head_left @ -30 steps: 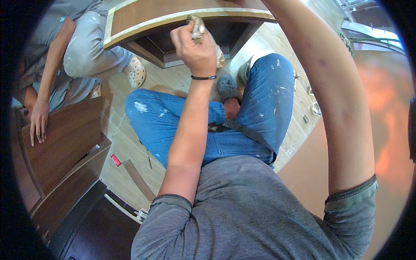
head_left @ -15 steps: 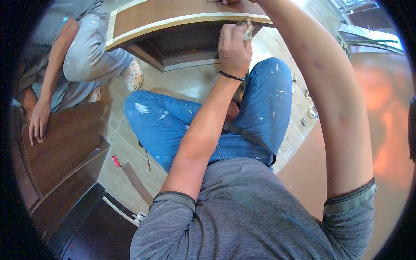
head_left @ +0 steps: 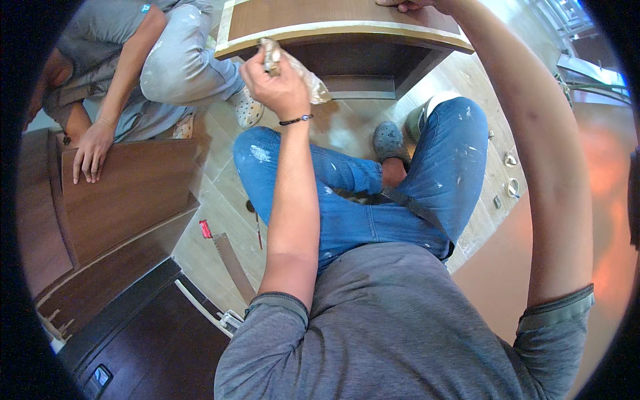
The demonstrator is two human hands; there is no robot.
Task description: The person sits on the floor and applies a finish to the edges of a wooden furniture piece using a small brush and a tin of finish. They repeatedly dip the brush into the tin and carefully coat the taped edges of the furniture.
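Observation:
A crumpled, stained whitish rag point(head_left: 308, 80) is gripped in my left hand point(head_left: 279, 85), whose fingers are closed round it. This hand is by the left part of the front edge of a brown wooden piece point(head_left: 333, 15). Pale strips border its top face, and below the edge is a dark open recess. At the top of the view my right hand point(head_left: 415, 5) rests on the wood's top face near the right side. Its fingers lie on the surface, partly cut off by the frame, and I see nothing held in them.
A co-worker's hand point(head_left: 93, 152) lies on brown wooden panels point(head_left: 127, 200) at the left. A saw with a red handle point(head_left: 205, 229) lies on the tiled floor. A bucket point(head_left: 419, 125) stands behind my knee, and a small round container point(head_left: 512, 188) sits to the right.
My left hand has moved left along the wood's front edge with the rag. My right hand stays on the top face. The view has shifted, exposing more of the floor and my shoe.

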